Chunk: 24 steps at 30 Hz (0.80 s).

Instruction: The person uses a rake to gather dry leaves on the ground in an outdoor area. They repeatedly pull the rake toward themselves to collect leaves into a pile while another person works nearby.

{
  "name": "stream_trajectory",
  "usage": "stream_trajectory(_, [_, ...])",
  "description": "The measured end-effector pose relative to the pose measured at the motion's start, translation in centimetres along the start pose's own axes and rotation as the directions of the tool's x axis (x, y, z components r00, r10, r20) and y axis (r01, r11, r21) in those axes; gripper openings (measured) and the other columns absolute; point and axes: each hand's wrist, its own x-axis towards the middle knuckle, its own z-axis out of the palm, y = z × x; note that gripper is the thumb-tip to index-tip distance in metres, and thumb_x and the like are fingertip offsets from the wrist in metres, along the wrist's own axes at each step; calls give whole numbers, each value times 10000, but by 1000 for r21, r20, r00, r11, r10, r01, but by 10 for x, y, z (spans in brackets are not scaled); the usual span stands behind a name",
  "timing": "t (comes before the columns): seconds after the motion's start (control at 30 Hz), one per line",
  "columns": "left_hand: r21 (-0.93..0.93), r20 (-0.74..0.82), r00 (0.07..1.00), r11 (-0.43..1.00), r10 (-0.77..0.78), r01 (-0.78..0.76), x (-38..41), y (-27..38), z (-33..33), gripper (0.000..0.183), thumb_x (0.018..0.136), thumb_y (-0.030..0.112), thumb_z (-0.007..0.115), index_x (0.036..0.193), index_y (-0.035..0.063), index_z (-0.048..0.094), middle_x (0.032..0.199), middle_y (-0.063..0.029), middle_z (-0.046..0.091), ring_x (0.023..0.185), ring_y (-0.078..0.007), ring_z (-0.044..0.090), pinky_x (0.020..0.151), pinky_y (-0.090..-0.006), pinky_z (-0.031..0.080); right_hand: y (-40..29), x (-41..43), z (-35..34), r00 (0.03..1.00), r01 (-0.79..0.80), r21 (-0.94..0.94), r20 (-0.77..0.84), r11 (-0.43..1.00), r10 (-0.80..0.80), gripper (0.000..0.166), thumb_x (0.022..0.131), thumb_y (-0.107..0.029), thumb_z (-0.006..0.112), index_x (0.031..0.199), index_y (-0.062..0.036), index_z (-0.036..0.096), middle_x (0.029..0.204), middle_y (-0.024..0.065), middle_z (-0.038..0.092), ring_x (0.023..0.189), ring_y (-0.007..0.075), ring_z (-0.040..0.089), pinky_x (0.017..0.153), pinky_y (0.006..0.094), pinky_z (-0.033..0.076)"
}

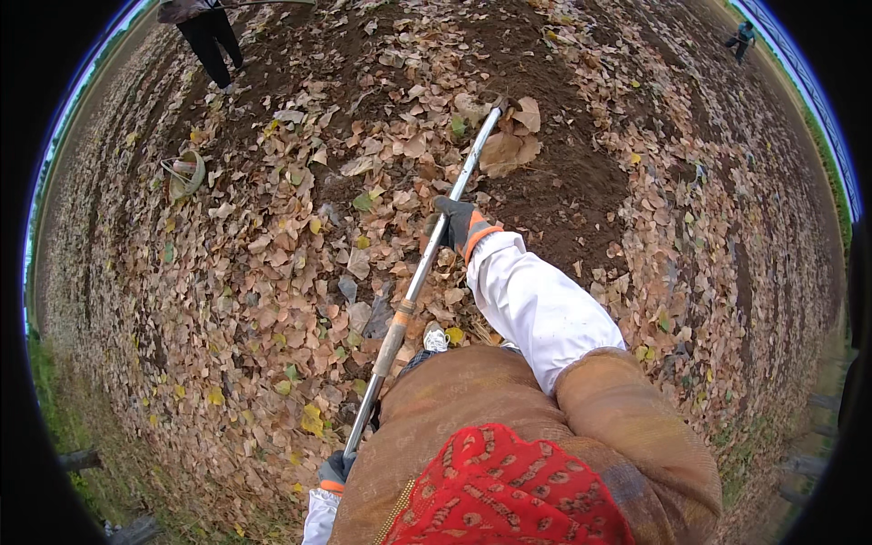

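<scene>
A long-handled hoe (424,262) slants away from my left hip, its metal pole joined by a taped, worn wooden section partway along. My right hand (462,221), in a dark glove with an orange cuff, grips the pole around its middle. Low on the near end, my left hand (335,469) is closed in a matching glove. The hoe's head (503,103) rests at the ground among large dry leaves (505,153) that partly cover it, so its blade is mostly hidden. Bare dark soil (572,187) lies just right of it.
Fallen leaves (272,272) blanket the field. A pale basket (186,176) with something inside stands at left. One person (210,44) stands at upper left holding a pole; another person (741,39) is far off at upper right. My shoe (435,337) shows below the hoe.
</scene>
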Motion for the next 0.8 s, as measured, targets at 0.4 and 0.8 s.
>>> stream_trajectory(0.4, [-250, 52, 860, 841, 507, -480, 161, 213, 49, 464, 721, 224, 628, 1104, 12, 473, 865, -114, 573, 735, -200, 565, 647, -320, 460, 81, -67, 16, 975, 110, -307, 219, 945, -42, 310, 683, -234, 704, 851, -29, 542, 703, 49, 556, 621, 133, 502, 549, 287, 411])
stream_trajectory(0.8, [-590, 465, 845, 804, 264, 73, 92, 282, -27, 249, 773, 173, 562, 949, 22, 474, 617, -28, 490, 468, -115, 463, 405, -244, 390, -127, -60, -55, 200, 393, -881, 361, -263, -911, 376, 715, -376, 554, 981, -113, 595, 923, 144, 581, 863, 304, 543, 774, 372, 430])
